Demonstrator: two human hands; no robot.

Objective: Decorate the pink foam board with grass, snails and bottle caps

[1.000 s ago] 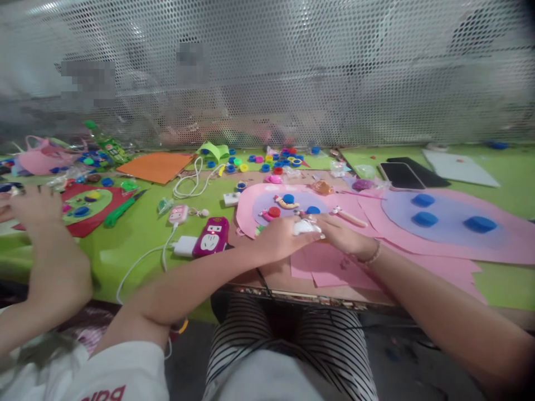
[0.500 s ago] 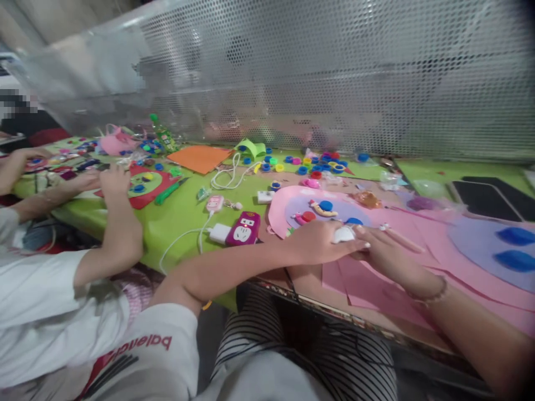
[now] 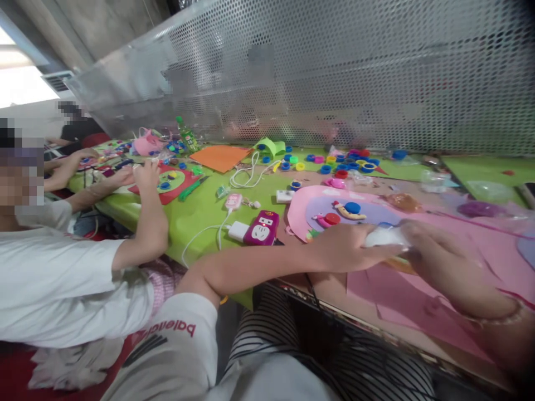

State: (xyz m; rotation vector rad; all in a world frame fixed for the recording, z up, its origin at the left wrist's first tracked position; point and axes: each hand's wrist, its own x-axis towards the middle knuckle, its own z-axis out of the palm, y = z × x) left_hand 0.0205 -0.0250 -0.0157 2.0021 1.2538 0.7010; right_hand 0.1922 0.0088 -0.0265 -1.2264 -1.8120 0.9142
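Note:
My left hand [image 3: 343, 248] is closed on a soft white lump [image 3: 385, 238], possibly modelling clay, above the pink paper [image 3: 368, 289]. My right hand [image 3: 438, 259], wearing a bead bracelet, grips the lump's other side with bent fingers; its fingertips are partly hidden and blurred. Just beyond my left hand is a pink card with a lilac oval [image 3: 311, 209]. On it lie a cream snail-like figure with a blue bottle cap [image 3: 352, 208] and a pink one with a red cap [image 3: 332, 219].
Several coloured bottle caps [image 3: 343, 167] lie along the perforated metal screen [image 3: 334, 83]. To the left are a purple socket block [image 3: 262, 228], a white cable [image 3: 246, 181], orange sheets [image 3: 221, 157] and a green cutter [image 3: 192, 188]. A co-worker's hands [image 3: 144, 174] work over a red card [image 3: 167, 195].
The view has swung left, so the table things sit further right. My hands have drawn slightly apart, and more of the white lump shows between them.

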